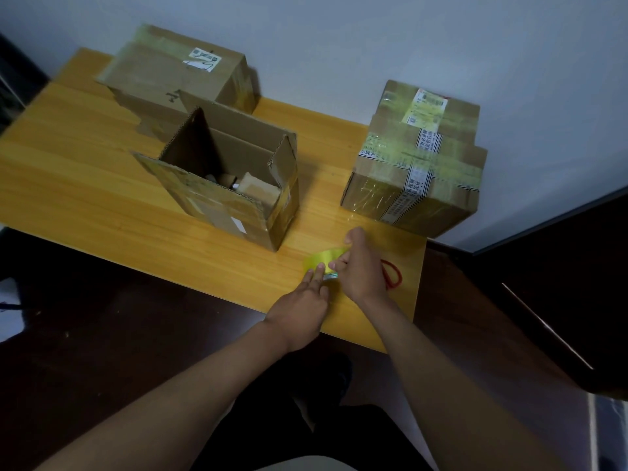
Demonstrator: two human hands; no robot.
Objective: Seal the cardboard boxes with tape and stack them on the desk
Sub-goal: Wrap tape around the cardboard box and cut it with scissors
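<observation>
Tape roll [319,263], yellow-tinted, sits near the front edge of the surface [85,185], towards its right front corner. Both hands are on it. Left hand [302,307] lies with fingers straight, pressing on the roll's near side, probably to pin it so it cannot skid. Right hand [360,270] has its grip narrow, fingers curled in at the roll's right side; likely picking at the loose end of the tape, though the end itself is too small to make out.

Red loop [392,275], cord or rubber band, lies just beside the right hand, close to the right edge.

Open box [231,185] stands mid-surface, nearer the front edge, flaps raised. Inside, low down: a few pale items, one looks like a small carton, the rest unclear. It is apart from the roll, to the roll's left and further back. Judged the next one to seal.

Stack of sealed boxes [414,161] sits at the right edge, back from the hands: a smaller box on a larger one, both crossed with clear and printed tape, label on top.

Back-left box [176,73] stands by the wall at the back edge, closed and taped, with a torn white label; another box appears to sit beneath it, partly hidden.

Judgement: sealing is part done; the tape must be freed before the open box's flaps are folded down.
</observation>
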